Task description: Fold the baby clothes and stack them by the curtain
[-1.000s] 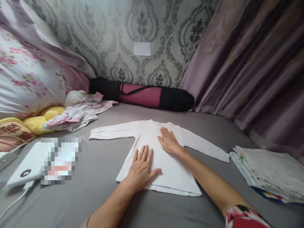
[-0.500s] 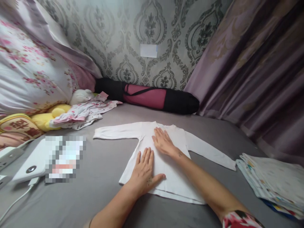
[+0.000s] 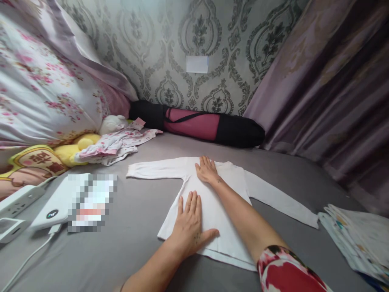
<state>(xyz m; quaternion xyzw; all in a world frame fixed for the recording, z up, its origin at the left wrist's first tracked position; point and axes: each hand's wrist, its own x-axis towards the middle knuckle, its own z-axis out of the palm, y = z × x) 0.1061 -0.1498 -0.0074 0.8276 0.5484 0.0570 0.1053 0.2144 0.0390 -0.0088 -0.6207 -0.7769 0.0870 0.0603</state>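
Observation:
A white long-sleeved shirt (image 3: 231,219) lies spread flat on the grey bed sheet (image 3: 127,251), its neckline towards the wall and both sleeves stretched out sideways. Flat on the lower left part of its body rests my left hand (image 3: 190,225), fingers extended and thumb spread to the right. My right hand (image 3: 207,169) is pressed palm down near the collar, left of the neck opening, with its fingers pointing to the wall. Neither hand grips the cloth. My right forearm crosses over the middle of the shirt and covers part of it.
To the left are a white power bank (image 3: 60,202) with a cable, a power strip (image 3: 21,200) and a blurred-out flat item. Crumpled printed clothes (image 3: 112,144) lie beside plush toys. A black and pink long bag (image 3: 194,123) lines the wall. Folded cloths (image 3: 361,239) are stacked at right.
My right hand has slid slightly up towards the collar, and its fingers have turned to point more straight ahead. The left hand stays on the shirt. The camera view has shifted a little left.

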